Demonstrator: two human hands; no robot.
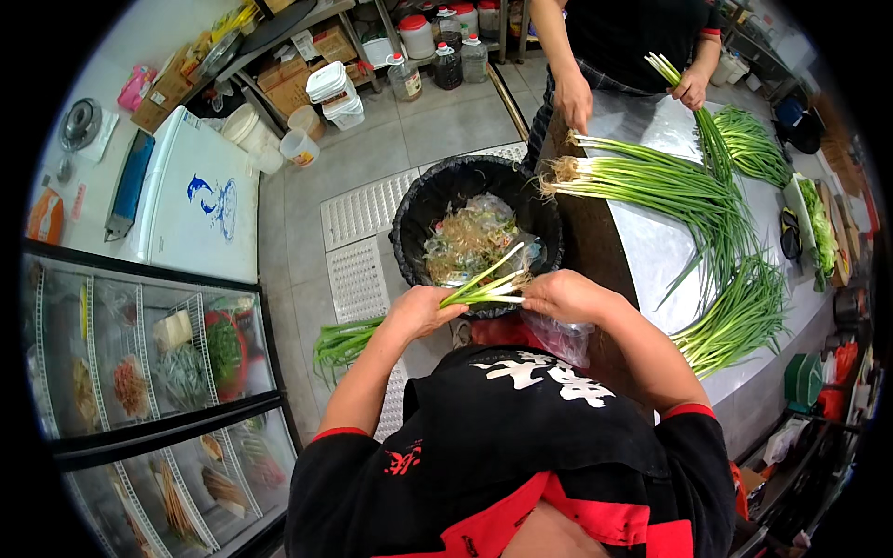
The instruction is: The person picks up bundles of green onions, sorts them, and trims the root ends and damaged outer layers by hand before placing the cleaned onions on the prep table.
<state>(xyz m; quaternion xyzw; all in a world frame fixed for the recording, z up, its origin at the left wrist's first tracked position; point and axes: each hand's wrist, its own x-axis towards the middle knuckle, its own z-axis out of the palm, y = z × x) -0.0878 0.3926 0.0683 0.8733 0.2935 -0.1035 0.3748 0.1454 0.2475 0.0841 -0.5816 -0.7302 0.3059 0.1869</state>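
Observation:
My left hand is closed around a small bunch of green onions; their green tops stick out past my wrist at the left, and their white root ends point right. At those root ends is my right hand, fingers pinched together; whether it grips a root or an outer leaf cannot be told. Both hands are over the near rim of a lined trash bin, which holds roots and plastic scraps. On the metal table at the right lies a large pile of green onions with roots, and nearer me a rootless-looking pile.
Across the table a co-worker's hand holds green onions and the other hand reaches to the pile's roots. A glass-door fridge and a white chest freezer stand left. Drain grates cross the floor.

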